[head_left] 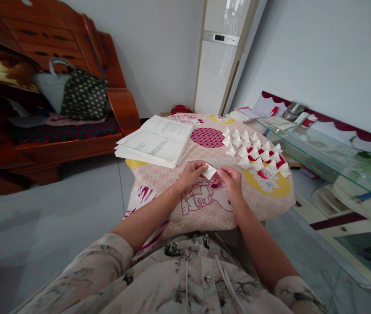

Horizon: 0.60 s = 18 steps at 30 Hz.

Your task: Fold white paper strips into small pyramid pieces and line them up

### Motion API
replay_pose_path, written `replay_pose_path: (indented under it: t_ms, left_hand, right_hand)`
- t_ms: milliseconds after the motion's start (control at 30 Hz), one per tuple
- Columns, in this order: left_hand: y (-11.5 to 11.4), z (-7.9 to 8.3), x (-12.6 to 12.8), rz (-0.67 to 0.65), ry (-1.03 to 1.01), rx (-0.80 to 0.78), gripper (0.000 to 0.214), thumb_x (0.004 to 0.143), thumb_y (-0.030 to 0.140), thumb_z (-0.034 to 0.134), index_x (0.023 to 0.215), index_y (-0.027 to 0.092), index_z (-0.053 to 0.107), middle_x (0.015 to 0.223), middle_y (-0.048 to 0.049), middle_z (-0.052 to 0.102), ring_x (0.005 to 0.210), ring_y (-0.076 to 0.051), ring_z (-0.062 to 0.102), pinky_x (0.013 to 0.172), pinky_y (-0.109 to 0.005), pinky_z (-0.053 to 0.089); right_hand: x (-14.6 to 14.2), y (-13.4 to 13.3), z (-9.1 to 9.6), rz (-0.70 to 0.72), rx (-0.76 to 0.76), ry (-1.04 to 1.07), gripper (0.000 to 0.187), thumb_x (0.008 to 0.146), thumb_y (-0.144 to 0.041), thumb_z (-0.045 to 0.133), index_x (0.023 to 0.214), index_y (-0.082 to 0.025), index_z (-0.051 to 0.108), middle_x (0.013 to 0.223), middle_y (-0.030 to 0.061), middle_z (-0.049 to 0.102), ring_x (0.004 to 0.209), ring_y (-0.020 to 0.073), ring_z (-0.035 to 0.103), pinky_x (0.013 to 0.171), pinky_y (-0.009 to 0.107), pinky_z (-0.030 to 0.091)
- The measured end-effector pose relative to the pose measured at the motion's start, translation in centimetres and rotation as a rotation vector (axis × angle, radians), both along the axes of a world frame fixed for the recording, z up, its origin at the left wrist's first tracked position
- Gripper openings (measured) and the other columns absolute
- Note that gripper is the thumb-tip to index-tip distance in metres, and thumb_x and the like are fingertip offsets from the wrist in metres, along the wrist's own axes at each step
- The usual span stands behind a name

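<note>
**Small paper pinched between two hands**

Though the fold itself is too small to make out, the left hand (pixel 191 173) and right hand (pixel 230 182) pinch a white paper piece (pixel 209 171) with fingertips closed, above the patterned cloth (pixel 205 205). Beyond lie folded paper triangles (pixel 257 155) and stacked sheets (pixel 154 141).

Could make out no readable text anywhere. Saw printed lines on the open stack of papers (pixel 154 141), but too small and blurred to read. Noticed a dark display panel on the tall white appliance (pixel 220 38), with no legible digits. Spotted small red lettering on the cartoon figure printed on the patterned cloth (pixel 205 200), too tiny to decipher. Found the booklets (pixel 244 114) at the far edge equally illegible.
</note>
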<state>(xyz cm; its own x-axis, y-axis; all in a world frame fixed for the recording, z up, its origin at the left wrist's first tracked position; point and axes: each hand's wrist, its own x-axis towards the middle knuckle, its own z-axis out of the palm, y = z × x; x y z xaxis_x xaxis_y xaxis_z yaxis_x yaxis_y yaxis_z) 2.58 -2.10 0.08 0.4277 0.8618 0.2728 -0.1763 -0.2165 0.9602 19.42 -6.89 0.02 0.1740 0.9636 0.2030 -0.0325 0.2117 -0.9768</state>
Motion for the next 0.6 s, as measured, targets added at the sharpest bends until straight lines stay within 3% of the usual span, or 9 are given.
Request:
replay_pose_path:
  t_ms: [133, 400, 600]
  left_hand:
    - [0.0, 0.0, 0.0, 0.017, -0.016, 0.003, 0.042, 0.082, 0.053, 0.065, 0.081, 0.011, 0.064, 0.068, -0.0026, 0.064, 0.060, -0.012, 0.056, 0.057, -0.022, 0.045]
    - [-0.9, 0.2, -0.2, 0.178, 0.187, 0.406, 0.034, 0.096, 0.039, 0.052, 0.093, 0.012, 0.073, 0.076, -0.0038, 0.068, 0.068, -0.013, 0.060, 0.065, -0.023, 0.044]
    - [-1.1, 0.0, -0.1, 0.224, 0.273, 0.549, 0.030, 0.098, 0.033, 0.049, 0.101, 0.015, 0.073, 0.090, -0.0059, 0.075, 0.082, -0.016, 0.069, 0.075, -0.024, 0.050]
  right_hand:
    - [0.0, 0.0, 0.1, 0.013, 0.008, -0.035, 0.030, 0.079, -0.047, 0.068, 0.073, -0.018, 0.067, 0.063, 0.0029, 0.069, 0.052, 0.0164, 0.063, 0.047, 0.026, 0.050]
    - [0.0, -0.4, 0.2, 0.028, 0.000, -0.086, 0.030, 0.073, -0.046, 0.075, 0.078, -0.017, 0.069, 0.062, 0.0020, 0.069, 0.050, 0.0157, 0.061, 0.048, 0.026, 0.050]
    - [0.0, -0.3, -0.2, -0.012, -0.002, -0.138, 0.031, 0.070, -0.046, 0.076, 0.081, -0.017, 0.072, 0.063, 0.0017, 0.070, 0.053, 0.0164, 0.063, 0.049, 0.026, 0.050]
